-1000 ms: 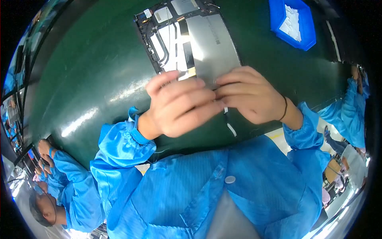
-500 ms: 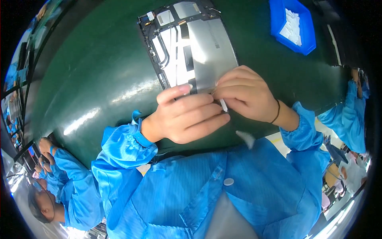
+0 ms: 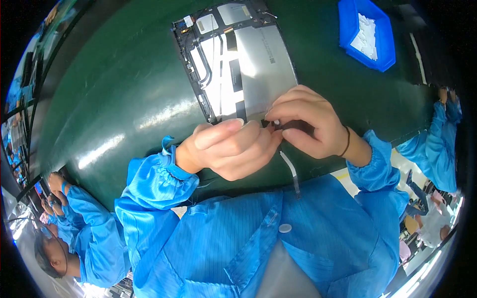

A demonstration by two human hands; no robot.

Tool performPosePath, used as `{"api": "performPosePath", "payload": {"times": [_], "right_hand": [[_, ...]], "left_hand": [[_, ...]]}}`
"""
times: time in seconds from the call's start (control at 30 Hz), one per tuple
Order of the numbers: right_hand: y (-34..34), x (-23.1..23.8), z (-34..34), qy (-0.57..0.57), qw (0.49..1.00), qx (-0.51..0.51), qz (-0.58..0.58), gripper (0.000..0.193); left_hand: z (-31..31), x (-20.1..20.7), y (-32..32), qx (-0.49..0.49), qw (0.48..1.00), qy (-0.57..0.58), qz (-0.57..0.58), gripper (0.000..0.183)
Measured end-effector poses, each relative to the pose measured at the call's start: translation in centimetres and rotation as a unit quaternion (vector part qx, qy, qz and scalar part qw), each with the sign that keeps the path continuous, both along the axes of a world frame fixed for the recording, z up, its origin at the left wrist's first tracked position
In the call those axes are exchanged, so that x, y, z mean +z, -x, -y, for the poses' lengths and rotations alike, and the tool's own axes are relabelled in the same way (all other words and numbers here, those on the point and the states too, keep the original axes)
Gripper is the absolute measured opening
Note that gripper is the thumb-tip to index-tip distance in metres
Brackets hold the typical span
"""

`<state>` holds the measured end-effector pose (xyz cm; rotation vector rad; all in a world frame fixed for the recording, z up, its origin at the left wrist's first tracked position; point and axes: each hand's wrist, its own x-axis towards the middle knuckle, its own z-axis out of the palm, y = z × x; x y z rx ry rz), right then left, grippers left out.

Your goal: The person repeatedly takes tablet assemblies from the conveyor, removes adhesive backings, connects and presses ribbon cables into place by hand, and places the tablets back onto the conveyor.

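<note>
An opened tablet-like device [image 3: 263, 64], with silver panels, a black frame and thin cables, lies on the green table. Over its near edge my left hand [image 3: 233, 149] is closed, fingers curled toward the right hand. A thin flat strip [image 3: 289, 166], whitish above and dark at its lower end, hangs below the left fingertips and seems held by them. At the device's near right corner my right hand [image 3: 313, 124] is bent into a pinch, its fingertips meeting the left ones. Between them shows a small white and dark piece, too small to name; the fingers partly hide that corner.
A blue bin [image 3: 385, 54] holding white pieces [image 3: 365, 37] stands at the far right of the green table [image 3: 134, 84]. On the left sits a co-worker in a blue smock [image 3: 102, 233]. Another blue sleeve [image 3: 432, 154] shows at the right edge.
Both hands have shifted slightly, the left fingers curling in more. The strip, blurred and mostly hidden before, now hangs in plain sight below the fingers. The device has stayed in place.
</note>
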<state>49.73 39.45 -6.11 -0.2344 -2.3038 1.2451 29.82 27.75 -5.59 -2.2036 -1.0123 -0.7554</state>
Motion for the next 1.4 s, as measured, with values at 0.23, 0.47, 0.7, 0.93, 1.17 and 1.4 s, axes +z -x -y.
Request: {"api": "performPosePath", "payload": {"times": [0.23,0.47,0.7,0.93,1.17,1.4], "right_hand": [[0.2,-0.9,0.3,-0.09,0.994,-0.059,0.009,0.012],[-1.3,0.8,-2.7,-0.041,0.977,-0.208,-0.015,0.006],[-8.4,2.7,-11.7,-0.429,0.762,-0.478,0.081,0.019],[-4.4,2.7,-3.0,-0.389,0.876,-0.272,0.08,0.022],[-1.5,0.9,3.8,-0.295,0.928,-0.207,0.098,0.025],[-1.3,1.1,3.8,-0.275,0.935,-0.186,0.123,0.025]], "left_hand": [[0.0,-0.6,-0.2,-0.076,0.997,-0.013,-0.026,0.023],[-0.3,-0.2,-0.5,-0.064,0.991,0.045,0.105,0.019],[-4.7,0.0,-0.1,0.082,0.897,0.272,0.338,0.013],[-4.5,-0.4,0.1,0.133,0.892,0.303,0.309,0.018],[-4.4,-0.8,-0.1,0.123,0.885,0.302,0.333,0.013],[-4.3,-0.6,-0.1,0.123,0.884,0.306,0.331,0.019]]}}
